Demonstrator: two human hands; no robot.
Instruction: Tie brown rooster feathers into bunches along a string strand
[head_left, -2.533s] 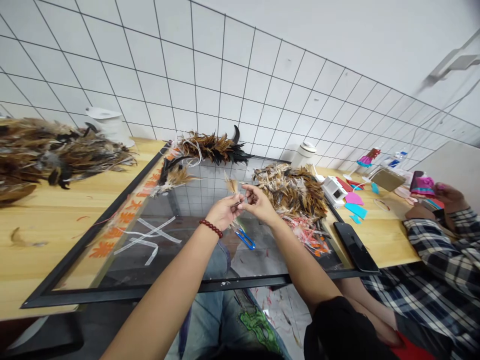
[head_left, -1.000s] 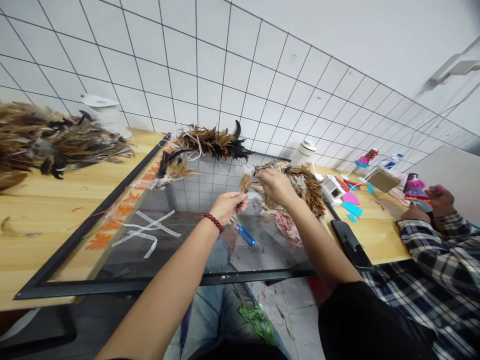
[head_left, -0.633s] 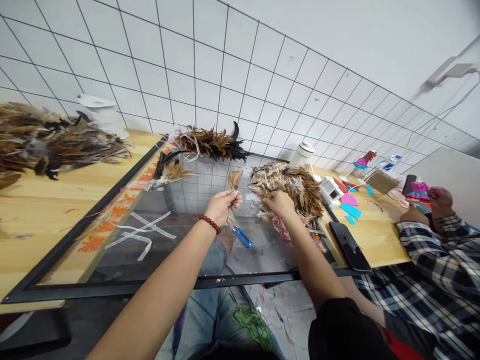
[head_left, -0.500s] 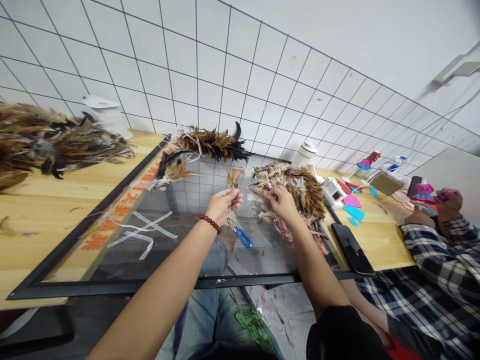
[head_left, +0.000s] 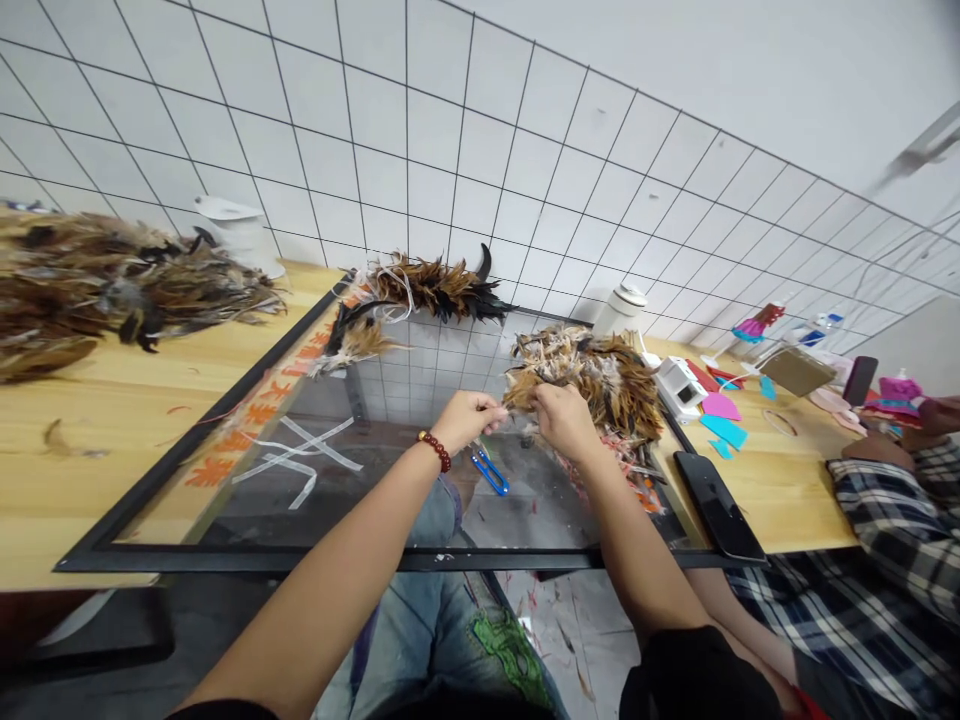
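My left hand (head_left: pixel 471 418), with a red bead bracelet at the wrist, pinches the end of something small over the glass panel; what it is cannot be made out. Close beside it, my right hand (head_left: pixel 561 412) has its fingers pinched at the left edge of a pile of brown and cream feathers (head_left: pixel 622 385); a brown tuft shows by its fingertips. Blue snips (head_left: pixel 490 471) lie on the glass just below my left hand. A brown and black feather strip (head_left: pixel 439 285) and a smaller tuft (head_left: pixel 358 343) rest at the back left of the glass.
White strips (head_left: pixel 300 455) lie crossed on the black-framed glass (head_left: pixel 405 460). More feathers (head_left: pixel 112 285) cover the table's left end. A phone (head_left: pixel 718 505), white device (head_left: pixel 680 388) and lidded bottle (head_left: pixel 621 308) stand or lie right. A person's plaid sleeve (head_left: pixel 885 490) is at far right.
The small brown feather tuft no longer stands up from my left hand. That hand has moved right, towards my right hand and the pile. The whole view has shifted slightly.
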